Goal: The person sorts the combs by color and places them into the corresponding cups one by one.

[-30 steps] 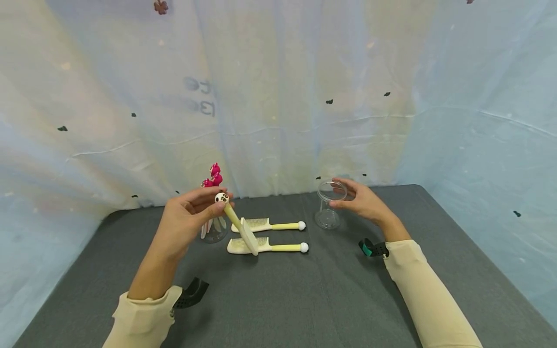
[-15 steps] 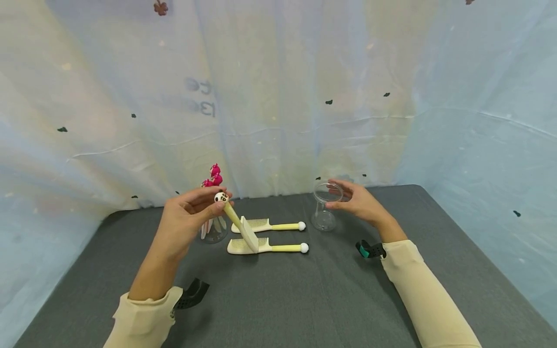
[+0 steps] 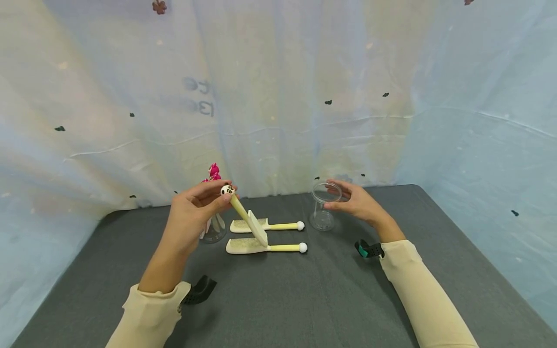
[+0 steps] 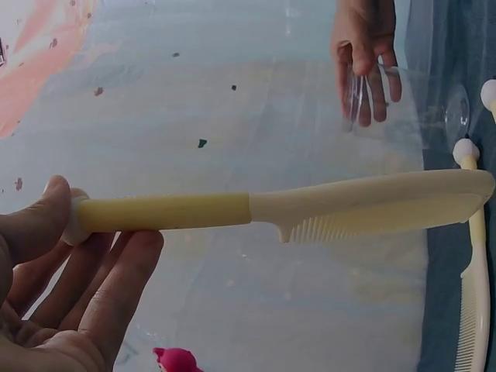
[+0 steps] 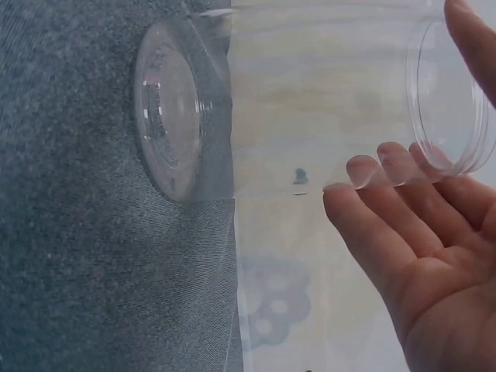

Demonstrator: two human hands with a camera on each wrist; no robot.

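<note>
From the head view: left hand (image 3: 193, 215) pinching a cream comb (image 3: 248, 221) by its panda-headed end, teeth end slanting down above two combs (image 3: 261, 237) lying on the grey table (image 3: 304, 299); right hand (image 3: 354, 200) curled round the rim of a clear jar (image 3: 324, 208). At the left wrist: comb handle (image 4: 163, 211) nipped between thumb and fingers. At the right wrist: fingertips (image 5: 387, 167) touching the jar (image 5: 310, 101) near its mouth.

Matt cream plastic comb (image 4: 310, 211), glossy clear plastic jar (image 5: 310, 101), grey felt-like table cover (image 3: 304, 299).
</note>
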